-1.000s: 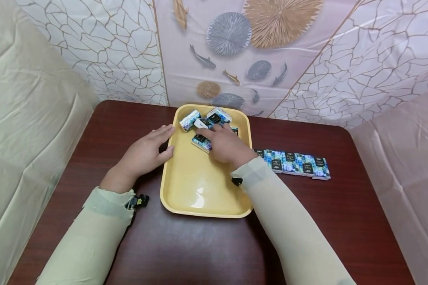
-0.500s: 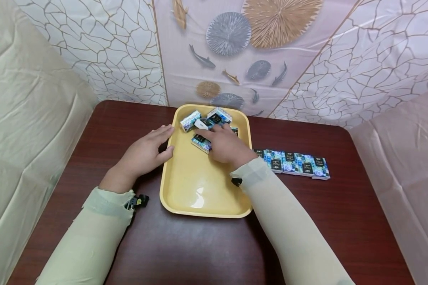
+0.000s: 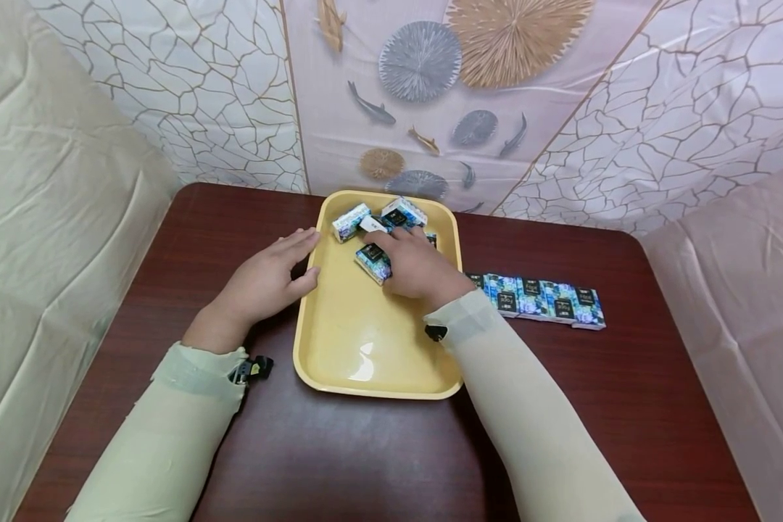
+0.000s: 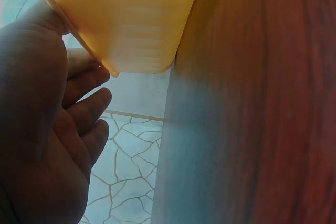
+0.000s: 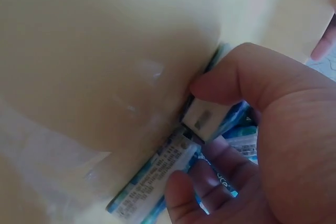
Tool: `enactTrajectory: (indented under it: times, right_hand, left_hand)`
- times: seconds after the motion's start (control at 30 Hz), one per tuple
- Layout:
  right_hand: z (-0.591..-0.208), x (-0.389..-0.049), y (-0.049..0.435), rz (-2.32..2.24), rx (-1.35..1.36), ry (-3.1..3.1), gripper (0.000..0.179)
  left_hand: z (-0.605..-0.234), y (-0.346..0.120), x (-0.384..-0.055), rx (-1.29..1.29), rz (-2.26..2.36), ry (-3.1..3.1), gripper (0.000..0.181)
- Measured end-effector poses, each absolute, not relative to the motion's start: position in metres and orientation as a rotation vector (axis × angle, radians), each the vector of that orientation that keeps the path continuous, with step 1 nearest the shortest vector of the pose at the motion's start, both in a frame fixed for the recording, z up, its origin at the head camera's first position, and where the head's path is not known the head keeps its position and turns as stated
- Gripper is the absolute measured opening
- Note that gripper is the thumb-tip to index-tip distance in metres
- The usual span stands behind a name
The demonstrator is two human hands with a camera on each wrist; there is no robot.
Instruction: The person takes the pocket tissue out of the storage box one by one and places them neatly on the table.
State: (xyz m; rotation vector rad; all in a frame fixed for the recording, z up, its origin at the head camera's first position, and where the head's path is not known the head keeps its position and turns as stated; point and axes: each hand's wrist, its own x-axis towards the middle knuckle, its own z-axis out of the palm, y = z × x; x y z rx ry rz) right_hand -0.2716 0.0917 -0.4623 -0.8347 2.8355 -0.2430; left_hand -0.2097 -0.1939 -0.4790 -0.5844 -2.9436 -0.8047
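My right hand (image 3: 420,268) reaches into the yellow tray (image 3: 378,341) and pinches a small flat packet (image 3: 373,262) with a blue floral print and black label. In the right wrist view the thumb lies on the packet's white end (image 5: 207,116), and the fingers curl beneath. A second packet (image 5: 157,177), printed side showing, lies right at a fingertip. More packets (image 3: 351,221) lie jumbled at the tray's far end, partly hidden by the hand. My left hand (image 3: 267,279) rests against the tray's left rim, fingers extended, as the left wrist view shows close up (image 4: 47,114).
Right of the tray, a row of several matching packets (image 3: 531,297) lies flat on the dark red-brown table (image 3: 600,406). A patterned wall covering (image 3: 424,145) rises behind the table, and pale cloth hangs at both sides.
The packet in my right hand has tilted and shifted slightly, showing more of its front. Packets at the far end have shifted a little to the right. My left hand stays at the rim.
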Motion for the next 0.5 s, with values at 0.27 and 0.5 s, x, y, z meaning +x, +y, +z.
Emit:
enactTrajectory:
  times: [0.27,0.5]
  right_hand:
    - [-0.4561,-0.2665,0.0930,-0.254,-0.807,2.836,0.089]
    - [-0.4527,-0.2643,0.0953,-0.299,-0.808,2.800,0.091]
  left_hand:
    - [-0.4791,-0.1929,-0.2102,-0.592,-0.808,-2.938,0.067]
    - [-0.4799,-0.1930,-0.2103,-0.569,-0.816,-2.962,0.068]
